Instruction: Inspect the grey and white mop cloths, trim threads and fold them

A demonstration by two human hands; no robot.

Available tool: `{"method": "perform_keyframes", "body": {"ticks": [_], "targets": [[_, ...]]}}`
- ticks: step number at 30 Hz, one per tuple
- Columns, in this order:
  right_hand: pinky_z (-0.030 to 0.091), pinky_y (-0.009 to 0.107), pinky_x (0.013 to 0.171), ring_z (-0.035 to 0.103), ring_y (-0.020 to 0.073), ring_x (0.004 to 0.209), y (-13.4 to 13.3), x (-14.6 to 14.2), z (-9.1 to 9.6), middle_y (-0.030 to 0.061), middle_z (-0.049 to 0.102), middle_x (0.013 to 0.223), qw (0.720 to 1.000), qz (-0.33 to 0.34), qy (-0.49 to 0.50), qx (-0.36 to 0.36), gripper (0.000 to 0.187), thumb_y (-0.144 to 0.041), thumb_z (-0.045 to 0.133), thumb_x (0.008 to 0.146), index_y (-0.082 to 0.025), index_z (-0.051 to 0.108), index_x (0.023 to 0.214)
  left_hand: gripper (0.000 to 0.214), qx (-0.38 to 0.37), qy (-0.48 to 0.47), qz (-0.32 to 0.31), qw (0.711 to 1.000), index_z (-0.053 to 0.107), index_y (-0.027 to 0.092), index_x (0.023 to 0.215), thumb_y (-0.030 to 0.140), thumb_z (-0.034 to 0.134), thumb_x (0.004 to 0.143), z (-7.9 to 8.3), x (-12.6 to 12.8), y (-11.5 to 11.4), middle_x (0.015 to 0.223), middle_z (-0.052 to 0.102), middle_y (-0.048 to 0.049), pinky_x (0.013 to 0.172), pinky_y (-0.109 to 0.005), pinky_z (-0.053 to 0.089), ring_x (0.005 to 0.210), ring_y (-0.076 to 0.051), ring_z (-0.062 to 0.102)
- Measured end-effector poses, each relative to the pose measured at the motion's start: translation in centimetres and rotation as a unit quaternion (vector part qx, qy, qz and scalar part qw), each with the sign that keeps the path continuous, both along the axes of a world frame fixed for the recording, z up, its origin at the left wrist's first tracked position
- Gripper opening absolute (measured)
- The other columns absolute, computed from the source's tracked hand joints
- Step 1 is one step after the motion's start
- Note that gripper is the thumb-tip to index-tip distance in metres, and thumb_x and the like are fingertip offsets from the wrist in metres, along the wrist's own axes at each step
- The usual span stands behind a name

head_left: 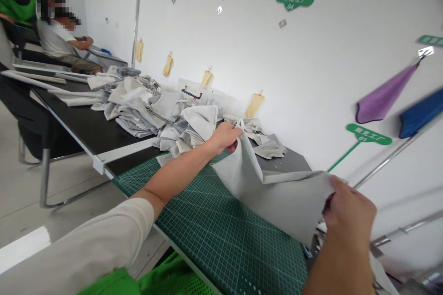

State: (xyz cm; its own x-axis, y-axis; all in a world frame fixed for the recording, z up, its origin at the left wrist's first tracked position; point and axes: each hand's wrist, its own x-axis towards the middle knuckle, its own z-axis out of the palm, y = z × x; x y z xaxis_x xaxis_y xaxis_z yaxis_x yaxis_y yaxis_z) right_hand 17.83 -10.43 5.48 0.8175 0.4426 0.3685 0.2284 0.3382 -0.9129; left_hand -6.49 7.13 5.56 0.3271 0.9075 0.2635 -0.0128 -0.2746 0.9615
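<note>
A light grey piece of cloth (273, 198) hangs stretched between my two hands, sagging in the middle over a green cutting mat (214, 226). My left hand (226, 138) pinches its far left corner, fingers closed. At the right edge of the cloth, my right hand (349, 207) is closed on the other end, with its fingertips partly hidden behind the fabric. Just beyond my left hand lies a large heap of grey and off-white cloths (166, 110). A few more cloth pieces (270, 145) lie by the wall, behind the held one.
Blue-handled scissors or a similar tool (306, 251) lie at the mat's right edge. A clear plastic box (194, 92) stands behind the heap. Yellow gloves (255, 105) and a purple cloth (386, 94) hang on the wall. Two people sit at the far left, near a black chair (44, 133).
</note>
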Motion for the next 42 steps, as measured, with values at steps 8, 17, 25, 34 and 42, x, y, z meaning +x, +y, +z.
{"method": "perform_keyframes", "body": {"ticks": [8, 17, 25, 34, 42], "targets": [[0.030, 0.021, 0.033, 0.037, 0.0089, 0.031, 0.4, -2.8, -0.1, -0.0049, 0.036, 0.032, 0.984, 0.114, -0.073, -0.113, 0.036, -0.037, 0.069, 0.066, -0.017, 0.045, 0.048, 0.020, 0.032, 0.019, -0.068, 0.997, 0.045, 0.017, 0.054, 0.028, 0.046, 0.071, -0.3, 0.2, -0.7, 0.033, 0.036, 0.0055, 0.029, -0.019, 0.025, 0.027, -0.008, 0.034], [0.027, 0.023, 0.035, 0.036, 0.0095, 0.036, 1.1, -5.2, -0.6, -0.0055, 0.044, 0.042, 0.989, 0.087, -0.008, -0.121, 0.017, -0.029, 0.063, 0.059, -0.017, 0.050, 0.058, 0.014, 0.079, 0.016, -0.163, 0.983, 0.050, 0.016, 0.062, 0.028, 0.055, 0.067, -0.3, 0.0, -2.7, 0.043, 0.042, 0.0060, 0.038, -0.019, 0.028, 0.037, -0.007, 0.040], [0.027, 0.022, 0.043, 0.038, 0.0094, 0.045, 2.3, -10.2, -2.4, -0.0036, 0.045, 0.046, 0.967, 0.048, -0.224, -0.114, 0.032, -0.043, 0.056, 0.077, -0.015, 0.054, 0.060, 0.035, 0.286, 0.114, -0.072, 0.949, 0.054, 0.014, 0.059, 0.042, 0.051, 0.079, 0.2, -0.3, -7.0, 0.049, 0.042, 0.0044, 0.049, -0.021, 0.023, 0.051, -0.007, 0.038], [0.031, 0.022, 0.048, 0.043, 0.0108, 0.046, 1.3, -11.2, -1.5, -0.0026, 0.050, 0.046, 0.935, 0.027, -0.318, -0.156, 0.032, -0.037, 0.050, 0.082, -0.016, 0.058, 0.059, 0.022, 0.388, 0.180, -0.081, 0.900, 0.061, 0.018, 0.076, 0.027, 0.044, 0.085, 0.7, -0.8, -9.5, 0.068, 0.062, -0.0002, 0.056, -0.020, 0.032, 0.060, -0.010, 0.051], [0.030, 0.021, 0.049, 0.043, 0.0103, 0.050, 1.0, -10.9, -1.2, -0.0029, 0.050, 0.048, 0.916, 0.027, -0.368, -0.154, 0.028, -0.031, 0.048, 0.079, -0.017, 0.054, 0.056, 0.021, 0.445, 0.237, -0.066, 0.861, 0.058, 0.020, 0.096, 0.029, 0.043, 0.084, 0.2, -0.8, -10.1, 0.083, 0.067, -0.0016, 0.062, -0.022, 0.041, 0.073, -0.015, 0.061]]}}
